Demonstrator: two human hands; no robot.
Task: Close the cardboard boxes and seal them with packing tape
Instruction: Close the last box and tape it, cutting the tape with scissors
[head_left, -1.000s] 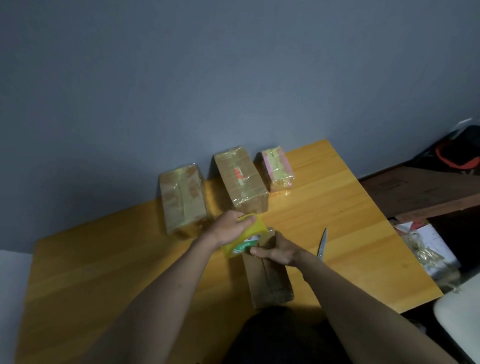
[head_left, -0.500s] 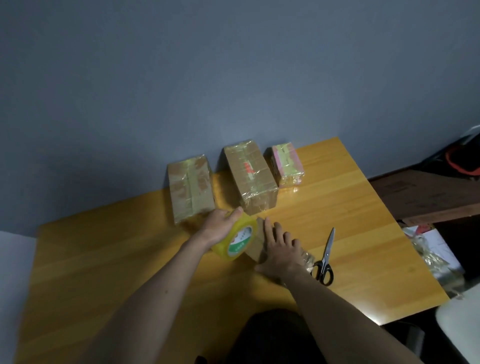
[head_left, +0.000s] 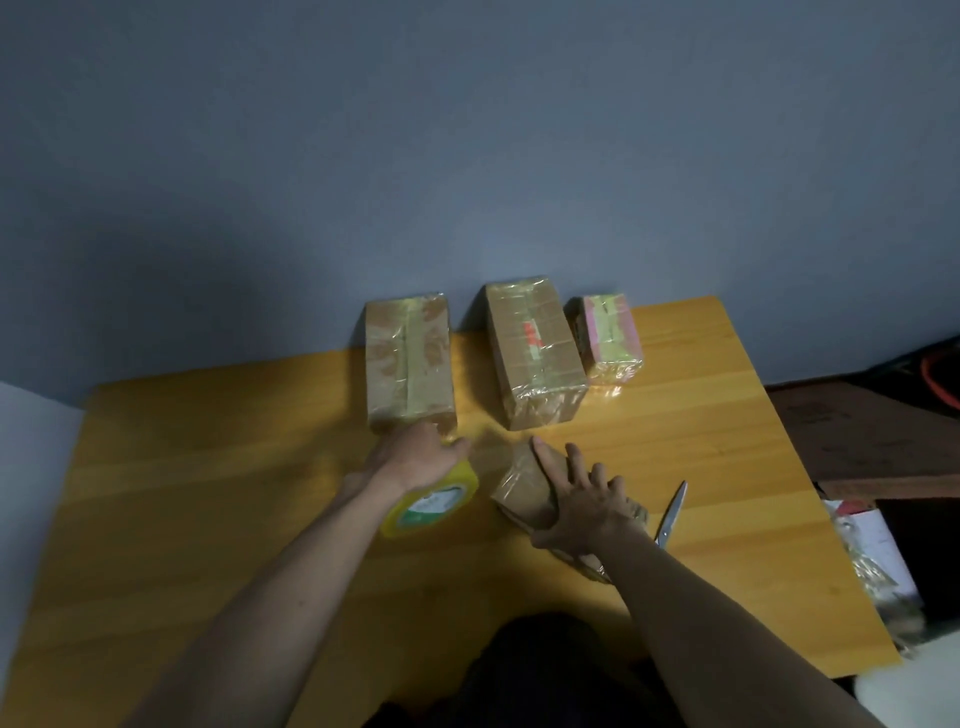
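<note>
Right hand (head_left: 582, 504) lies flat, fingers straight, on the small brown cardboard box (head_left: 524, 480) at table centre; left hand (head_left: 421, 457), at nine o'clock, grips the yellow tape roll (head_left: 436, 501) — pull taut, press flat.

Both forearms reach forward, bare. Left hand (head_left: 415, 457) palm down, fingers apparently curled over the tape roll (head_left: 434, 501), tips hidden. Right hand (head_left: 582, 499) flat, fingers (head_left: 550, 460) straight, pressing the box (head_left: 522, 480).
</note>
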